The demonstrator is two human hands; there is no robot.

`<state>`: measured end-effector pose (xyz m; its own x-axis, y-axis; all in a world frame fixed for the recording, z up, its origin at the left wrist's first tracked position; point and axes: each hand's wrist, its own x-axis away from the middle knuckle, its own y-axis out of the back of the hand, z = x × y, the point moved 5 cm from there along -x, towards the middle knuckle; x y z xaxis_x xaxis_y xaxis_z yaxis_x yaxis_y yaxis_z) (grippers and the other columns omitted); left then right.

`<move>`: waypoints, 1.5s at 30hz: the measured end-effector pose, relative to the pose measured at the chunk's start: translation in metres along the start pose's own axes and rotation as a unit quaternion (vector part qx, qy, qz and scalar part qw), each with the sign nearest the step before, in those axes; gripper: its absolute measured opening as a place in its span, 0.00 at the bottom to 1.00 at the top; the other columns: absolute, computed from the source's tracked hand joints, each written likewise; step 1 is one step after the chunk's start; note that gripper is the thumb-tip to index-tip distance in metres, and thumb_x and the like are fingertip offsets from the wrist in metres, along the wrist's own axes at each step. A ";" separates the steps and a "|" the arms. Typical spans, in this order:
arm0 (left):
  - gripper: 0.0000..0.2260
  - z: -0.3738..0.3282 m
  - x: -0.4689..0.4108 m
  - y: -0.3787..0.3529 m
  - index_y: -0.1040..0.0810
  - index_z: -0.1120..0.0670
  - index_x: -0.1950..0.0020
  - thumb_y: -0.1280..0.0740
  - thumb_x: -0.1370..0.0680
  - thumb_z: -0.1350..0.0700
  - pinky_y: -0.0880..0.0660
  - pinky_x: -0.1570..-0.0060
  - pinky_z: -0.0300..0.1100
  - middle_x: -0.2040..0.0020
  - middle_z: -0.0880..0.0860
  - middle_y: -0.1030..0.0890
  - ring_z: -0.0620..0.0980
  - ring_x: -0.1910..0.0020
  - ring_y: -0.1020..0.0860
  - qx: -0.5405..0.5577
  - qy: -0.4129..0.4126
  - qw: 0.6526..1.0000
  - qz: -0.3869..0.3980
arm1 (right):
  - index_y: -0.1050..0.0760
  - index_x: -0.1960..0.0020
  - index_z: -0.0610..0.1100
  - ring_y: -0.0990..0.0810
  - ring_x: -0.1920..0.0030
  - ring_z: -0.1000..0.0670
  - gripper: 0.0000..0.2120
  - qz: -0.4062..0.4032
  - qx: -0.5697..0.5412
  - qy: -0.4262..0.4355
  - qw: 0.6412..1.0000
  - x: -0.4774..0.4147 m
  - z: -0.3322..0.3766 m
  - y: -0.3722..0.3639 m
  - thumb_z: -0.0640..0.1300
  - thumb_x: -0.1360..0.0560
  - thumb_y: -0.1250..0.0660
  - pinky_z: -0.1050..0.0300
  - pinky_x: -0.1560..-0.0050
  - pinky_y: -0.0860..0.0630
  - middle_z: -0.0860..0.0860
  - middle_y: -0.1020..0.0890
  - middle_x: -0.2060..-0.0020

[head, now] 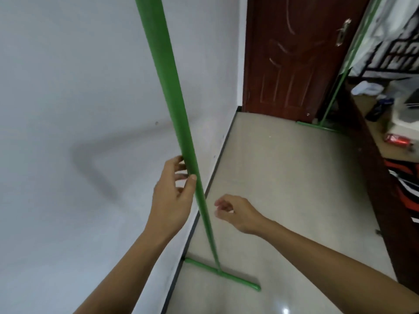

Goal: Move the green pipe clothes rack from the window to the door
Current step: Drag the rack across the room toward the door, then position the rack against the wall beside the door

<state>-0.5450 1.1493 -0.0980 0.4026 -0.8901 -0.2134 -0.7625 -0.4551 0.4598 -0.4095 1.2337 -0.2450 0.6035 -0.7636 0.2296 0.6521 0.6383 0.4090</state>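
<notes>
the left hand (pixel 174 196) has its thumb and fingers loosely curled round the near upright of the green pipe clothes rack (pixel 179 123), touching it but not tightly clamped. the right hand (pixel 235 214) hangs just beside the same upright, fingers half curled together and holding nothing, apart from the pipe.

the near upright runs down to a green foot bar (pixel 226 276) lying on the pale tiled floor (pixel 294 189), one end of the bar touching the dark skirting at the base of the white wall (pixel 68 87). the rack's far upright (pixel 335 87) and its foot (pixel 317 126) stand just in front of the dark red wooden door (pixel 294 53), so the rack stretches along the wall to the door.

between the two feet the floor is open and bare. on the right a dark wooden edge (pixel 374 155) bounds that strip, with a red can (pixel 398 139) lying on its side, its lettering too blurred to read, pale cloth and other small items beyond, and a black, orange and white striped fabric (pixel 405 177) nearer.
</notes>
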 end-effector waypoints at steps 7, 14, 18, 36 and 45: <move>0.07 0.076 0.082 -0.098 0.23 0.50 0.47 0.34 0.24 0.57 0.21 0.51 0.48 0.51 0.54 0.17 0.53 0.52 0.18 0.014 0.222 0.963 0.152 | 0.22 0.55 0.52 0.21 0.60 0.53 0.02 -0.068 -0.048 -0.118 0.989 0.101 -0.134 0.113 0.47 0.26 0.30 0.64 0.61 0.28 0.50 0.17 0.59; 0.06 0.071 0.115 -0.223 0.22 0.62 0.49 0.32 0.26 0.65 0.26 0.65 0.46 0.67 0.55 0.17 0.56 0.64 0.20 0.074 0.344 0.922 0.161 | 0.20 0.54 0.46 0.16 0.57 0.44 0.05 -0.213 -0.114 -0.218 0.945 0.228 -0.246 0.247 0.37 0.26 0.31 0.59 0.64 0.26 0.42 0.15 0.58; 0.05 0.044 0.098 -0.284 0.22 0.62 0.52 0.30 0.28 0.64 0.27 0.63 0.46 0.70 0.54 0.17 0.58 0.64 0.21 0.084 0.355 0.910 0.199 | 0.19 0.56 0.45 0.16 0.57 0.44 0.05 -0.293 -0.151 -0.251 0.910 0.270 -0.285 0.301 0.37 0.26 0.32 0.55 0.62 0.27 0.43 0.14 0.61; 0.05 -0.022 -0.226 -0.486 0.19 0.61 0.52 0.35 0.24 0.65 0.22 0.61 0.50 0.63 0.60 0.15 0.62 0.60 0.17 0.080 0.247 0.932 0.252 | 0.20 0.51 0.43 0.16 0.66 0.57 0.05 -0.411 -0.224 -0.237 0.851 0.097 -0.301 0.531 0.38 0.26 0.31 0.54 0.62 0.24 0.44 0.14 0.59; 0.05 -0.055 -0.379 -0.616 0.20 0.60 0.53 0.35 0.24 0.65 0.24 0.61 0.50 0.66 0.57 0.14 0.61 0.61 0.18 0.066 0.238 0.931 0.269 | 0.19 0.54 0.41 0.15 0.64 0.47 0.04 -0.419 -0.259 -0.266 0.829 0.000 -0.361 0.664 0.35 0.27 0.29 0.49 0.58 0.24 0.45 0.13 0.66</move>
<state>-0.2000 1.7678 -0.2524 0.0985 -0.8935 0.4380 -0.9616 0.0278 0.2730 0.1895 1.6924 -0.2925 -0.3581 -0.8071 0.4694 0.9327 -0.2866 0.2187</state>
